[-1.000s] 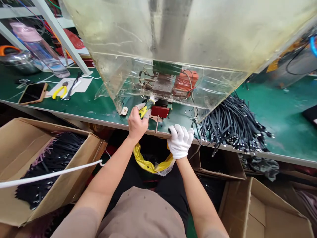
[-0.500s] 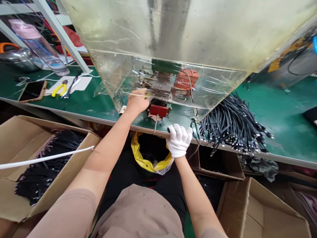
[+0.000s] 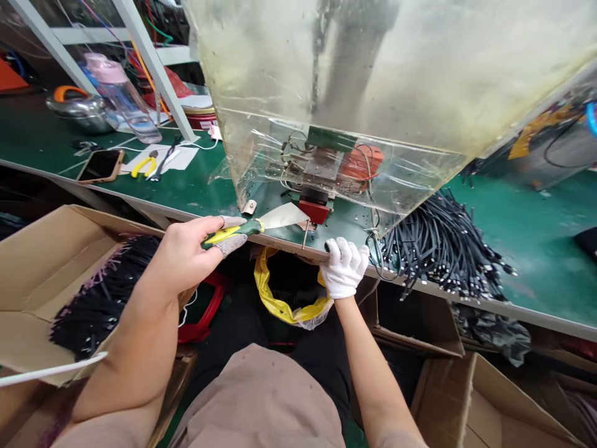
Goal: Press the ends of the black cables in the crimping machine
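Note:
My left hand (image 3: 186, 252), with grey coverings on the thumb and a fingertip, is closed round the yellow-and-green handle of a putty knife (image 3: 284, 216). The blade points right over the bench edge, its tip close to the red block (image 3: 313, 212) at the front of a machine. A thin metal rod (image 3: 305, 235) sticks out toward me below that block. My right hand (image 3: 345, 267), in a white knitted glove, is closed over the front edge of the bench, just right of the rod. Its palm side is hidden.
A scratched clear guard (image 3: 354, 112) covers the machine. Black cables (image 3: 443, 242) lie heaped at right. Below hangs a yellow-lined bin (image 3: 268, 295). Cardboard boxes stand at left (image 3: 51, 242) and right (image 3: 504, 404). A phone (image 3: 100, 166), pliers (image 3: 144, 165) and a bottle (image 3: 125, 99) lie left.
My left hand has drawn back from under the guard toward me and left, and the putty knife now shows in it. My right hand stays at the bench edge. The view has shifted left.

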A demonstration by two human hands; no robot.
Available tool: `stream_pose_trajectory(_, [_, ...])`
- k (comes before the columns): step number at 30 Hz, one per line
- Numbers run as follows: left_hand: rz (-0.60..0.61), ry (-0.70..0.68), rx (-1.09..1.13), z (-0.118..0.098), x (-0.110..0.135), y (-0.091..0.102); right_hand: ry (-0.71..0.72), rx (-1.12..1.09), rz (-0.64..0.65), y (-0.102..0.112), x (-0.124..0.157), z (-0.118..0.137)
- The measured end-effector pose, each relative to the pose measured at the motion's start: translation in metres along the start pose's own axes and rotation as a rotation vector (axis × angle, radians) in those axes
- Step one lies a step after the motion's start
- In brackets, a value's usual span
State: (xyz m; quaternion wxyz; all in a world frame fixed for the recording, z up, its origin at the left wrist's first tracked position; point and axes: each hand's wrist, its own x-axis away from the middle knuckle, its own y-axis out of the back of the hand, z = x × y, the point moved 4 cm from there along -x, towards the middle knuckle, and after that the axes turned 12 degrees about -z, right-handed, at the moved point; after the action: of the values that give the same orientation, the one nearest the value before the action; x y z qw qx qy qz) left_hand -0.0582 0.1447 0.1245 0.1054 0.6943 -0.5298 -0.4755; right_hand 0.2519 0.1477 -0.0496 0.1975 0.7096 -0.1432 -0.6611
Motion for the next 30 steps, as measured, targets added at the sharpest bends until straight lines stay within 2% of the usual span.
stream_pose_trajectory(4, [-0.075, 0.007, -0.169, 0.004, -0.009, -0.008, 0.008, -0.028, 0.016, 0.0, 0.001, -0.003])
stream_pose_trajectory(9, [-0.061, -0.058, -0.323, 0.008, -0.02, -0.029, 0.018, 0.005, -0.008, -0.001, 0.001, -0.004])
stream_pose_trajectory(15, [-0.084, -0.215, -0.329, 0.016, -0.037, -0.048, 0.038, -0.005, -0.088, 0.002, -0.001, -0.001])
stream_pose_trajectory(19, [-0.124, -0.247, -0.299, 0.025, -0.045, -0.055, 0.028, -0.034, -0.054, 0.002, -0.001, 0.0])
stream_pose_trajectory(26, [-0.083, -0.361, -0.31, 0.037, -0.061, -0.068, 0.024, -0.051, -0.054, 0.002, -0.002, 0.001])
stream_pose_trajectory(30, [-0.056, -0.435, -0.277, 0.046, -0.071, -0.067, 0.031, -0.038, -0.09, 0.006, -0.005, 0.002])
